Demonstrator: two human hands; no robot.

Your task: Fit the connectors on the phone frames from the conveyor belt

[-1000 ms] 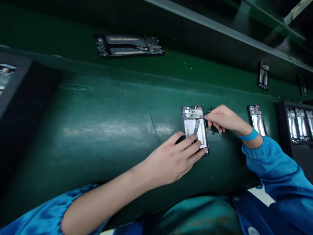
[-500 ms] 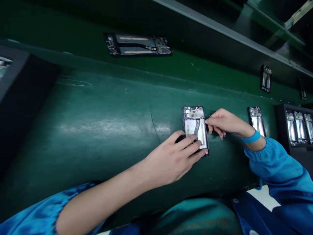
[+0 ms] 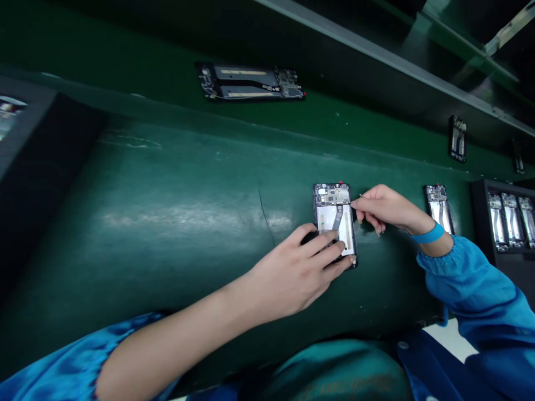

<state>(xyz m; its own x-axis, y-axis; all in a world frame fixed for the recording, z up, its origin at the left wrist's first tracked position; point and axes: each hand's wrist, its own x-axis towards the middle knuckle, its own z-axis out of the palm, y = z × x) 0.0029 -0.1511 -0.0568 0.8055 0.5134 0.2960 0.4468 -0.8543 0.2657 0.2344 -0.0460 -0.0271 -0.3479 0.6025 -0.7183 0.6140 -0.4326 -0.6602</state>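
Opened phone (image 3: pixel 246 78) lying sideways at back of green bench (image 3: pixel 188 178); black tray (image 3: pixel 480 209) of phones (image 3: pixel 512 220) at right.

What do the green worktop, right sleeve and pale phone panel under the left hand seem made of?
Green worktop: probably rubber or vinyl, satin, softly reflecting light. Right sleeve: fabric, likely synthetic, with sheen and folds. Pale phone panel: smooth and bright, so possibly metal.

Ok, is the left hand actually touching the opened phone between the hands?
Touching: the head view shows the left hand with its fingers laid across the lower part of the opened phone.
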